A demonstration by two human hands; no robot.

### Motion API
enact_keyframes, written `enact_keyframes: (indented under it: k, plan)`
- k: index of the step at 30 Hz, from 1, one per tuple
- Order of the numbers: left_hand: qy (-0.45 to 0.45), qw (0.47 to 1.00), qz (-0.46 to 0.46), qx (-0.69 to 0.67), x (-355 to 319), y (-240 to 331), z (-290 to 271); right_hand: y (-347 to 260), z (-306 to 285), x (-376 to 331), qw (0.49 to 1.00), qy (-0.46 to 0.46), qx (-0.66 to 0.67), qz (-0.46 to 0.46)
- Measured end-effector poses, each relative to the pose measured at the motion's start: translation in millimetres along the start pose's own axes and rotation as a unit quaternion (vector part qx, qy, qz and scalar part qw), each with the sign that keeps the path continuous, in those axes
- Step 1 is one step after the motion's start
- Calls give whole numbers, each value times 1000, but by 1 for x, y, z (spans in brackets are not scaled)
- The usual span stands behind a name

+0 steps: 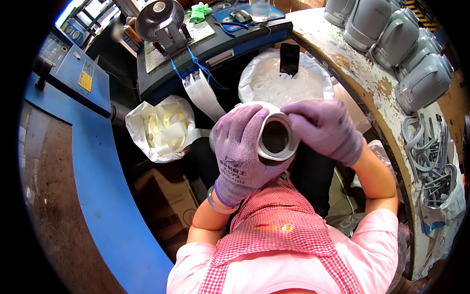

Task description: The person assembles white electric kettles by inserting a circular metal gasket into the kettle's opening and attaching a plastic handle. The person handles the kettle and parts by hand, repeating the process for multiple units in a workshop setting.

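In my lap stands a white jug body [280, 155], its round opening facing up and its inside dark and shiny. My left hand [241, 144], in a light purple work glove, is wrapped round its left side with the fingers over the rim. At the opening's right edge is my right hand [327, 128], gloved alike. Its fingers are bent in and pressed together against the rim. Whatever they pinch is hidden. Just beyond the jug body, a white bag [248, 83] holds many translucent rings [276, 90].
Several grey jugs [422, 83] line the worn table [338, 51] on the right, with grey handle-like parts [433, 171] nearer. A bag of pale strips [147, 149] is at left. Ahead, a dark desk [159, 83] carries pliers [226, 30]. A blue machine [105, 196] fills the left.
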State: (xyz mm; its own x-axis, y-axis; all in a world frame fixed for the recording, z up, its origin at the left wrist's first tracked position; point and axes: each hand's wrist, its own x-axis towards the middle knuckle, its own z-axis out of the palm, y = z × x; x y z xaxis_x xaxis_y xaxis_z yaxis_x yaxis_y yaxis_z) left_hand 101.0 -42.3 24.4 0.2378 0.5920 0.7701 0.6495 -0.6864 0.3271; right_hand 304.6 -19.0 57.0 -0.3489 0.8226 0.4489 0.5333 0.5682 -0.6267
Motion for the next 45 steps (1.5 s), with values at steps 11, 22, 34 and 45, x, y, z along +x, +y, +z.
enact_keyframes:
  k: [11,22,34,45]
  plan:
    - [30,993,-97,-53,-65,-50,-41,170,19,-24,813,132,460,331]
    - [-122,944,-296,-81,-235,-54,72,97,119,166,977,-124,22,-173]
    - [-102,929,-328,-138,-245,-67,73,65,189,168,856,-382,-241,-252]
    - [-110,926,-330,-145,-244,-73,76,78,231,236,937,-241,-199,-158]
